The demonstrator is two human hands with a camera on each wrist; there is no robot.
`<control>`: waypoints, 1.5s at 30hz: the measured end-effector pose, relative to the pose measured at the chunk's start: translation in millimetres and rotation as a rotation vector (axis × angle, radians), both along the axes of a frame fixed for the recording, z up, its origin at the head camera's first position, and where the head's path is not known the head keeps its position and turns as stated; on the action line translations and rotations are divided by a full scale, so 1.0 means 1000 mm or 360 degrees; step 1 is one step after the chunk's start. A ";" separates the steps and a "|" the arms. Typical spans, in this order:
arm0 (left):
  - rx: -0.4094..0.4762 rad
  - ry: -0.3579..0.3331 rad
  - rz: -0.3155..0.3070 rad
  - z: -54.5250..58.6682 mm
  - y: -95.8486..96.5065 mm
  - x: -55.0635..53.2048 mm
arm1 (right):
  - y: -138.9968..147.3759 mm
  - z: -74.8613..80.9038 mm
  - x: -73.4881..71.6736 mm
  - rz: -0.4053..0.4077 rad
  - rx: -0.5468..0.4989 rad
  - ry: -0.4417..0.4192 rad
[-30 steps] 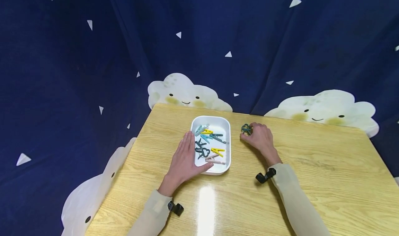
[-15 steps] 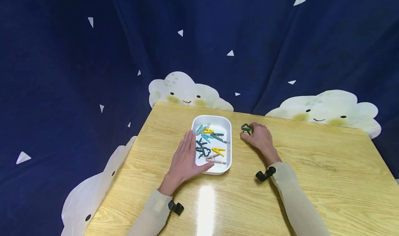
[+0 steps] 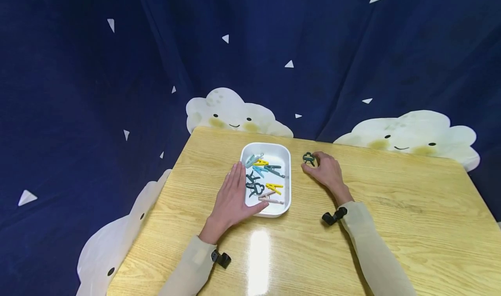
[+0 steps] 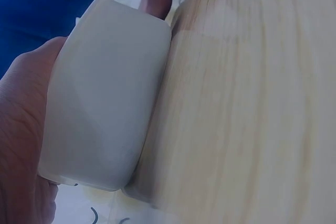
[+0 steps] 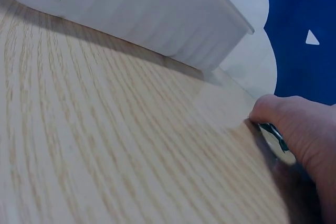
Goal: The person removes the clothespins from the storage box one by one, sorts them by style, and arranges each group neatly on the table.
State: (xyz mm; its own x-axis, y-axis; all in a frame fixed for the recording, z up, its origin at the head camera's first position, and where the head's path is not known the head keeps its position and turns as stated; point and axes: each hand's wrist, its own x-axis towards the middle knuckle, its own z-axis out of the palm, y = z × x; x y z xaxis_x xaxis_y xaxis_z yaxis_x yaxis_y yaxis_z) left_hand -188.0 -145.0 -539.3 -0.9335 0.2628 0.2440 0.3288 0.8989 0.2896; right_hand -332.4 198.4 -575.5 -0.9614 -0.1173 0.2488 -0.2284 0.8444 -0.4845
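Observation:
A white plastic tray [image 3: 279, 154] holds several clothespins and clips, among them a yellow clothespin [image 3: 275, 187], a pink clothespin [image 3: 270, 198] and dark clips [image 3: 256, 188]. Along its left side lies my left hand [image 3: 230, 202], fingers straight against the wall and thumb reaching over the near rim. In the left wrist view, that hand touches the outer wall of the tray [image 4: 105, 93]. To the right of the tray, my right hand [image 3: 327, 171] pinches a dark green cloud-shaped clip [image 3: 308, 158] just above or on the table. The right wrist view shows only a sliver of that clip [image 5: 276, 136].
Both hands work over a wooden table [image 3: 391, 209], whose far edge meets a dark blue curtain [image 3: 250, 70] with white clouds and triangles. A small black camera [image 3: 329, 218] sits on the right wrist, and another black camera [image 3: 222, 260] on the left.
The dark green clip has turned slightly in my right fingers, its legs now pointing toward the lower right. Left hand and tray stay in place; the head view tilts a little.

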 end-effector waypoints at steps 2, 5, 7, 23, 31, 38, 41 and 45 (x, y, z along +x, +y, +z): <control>-0.0006 0.0012 0.0002 0.000 0.000 0.000 | 0.001 -0.003 -0.001 -0.0003 -0.0016 0.0021; -0.0019 0.0021 0.0003 -0.001 0.001 0.000 | 0.001 -0.006 -0.001 -0.0005 -0.0036 0.0049; -0.0024 0.0025 0.0004 -0.001 0.001 0.000 | 0.001 -0.007 -0.001 -0.0005 -0.0052 0.0052; -0.0002 0.0023 0.0002 0.002 0.001 0.000 | 0.000 -0.007 -0.003 -0.0025 -0.0067 -0.0007; -0.0013 0.0003 0.0007 0.002 0.001 -0.001 | 0.000 -0.009 -0.002 -0.0031 -0.0063 0.0011; -0.0021 -0.0003 0.0007 0.000 0.001 -0.002 | 0.000 -0.011 -0.001 -0.0025 -0.0060 0.0023; -0.0022 0.0004 0.0009 -0.001 0.000 -0.002 | 0.000 -0.011 -0.001 -0.0028 -0.0059 0.0026; -0.0029 0.0020 0.0008 -0.001 0.000 -0.002 | -0.001 -0.011 -0.001 -0.0030 -0.0058 0.0033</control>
State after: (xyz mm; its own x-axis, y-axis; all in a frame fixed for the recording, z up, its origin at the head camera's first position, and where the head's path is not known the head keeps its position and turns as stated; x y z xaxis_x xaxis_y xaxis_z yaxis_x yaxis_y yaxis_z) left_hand -190.0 -144.8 -540.7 -0.9317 0.2626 0.2510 0.3277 0.9057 0.2688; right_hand -333.2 197.8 -586.3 -0.9580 -0.0894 0.2726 -0.2228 0.8306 -0.5104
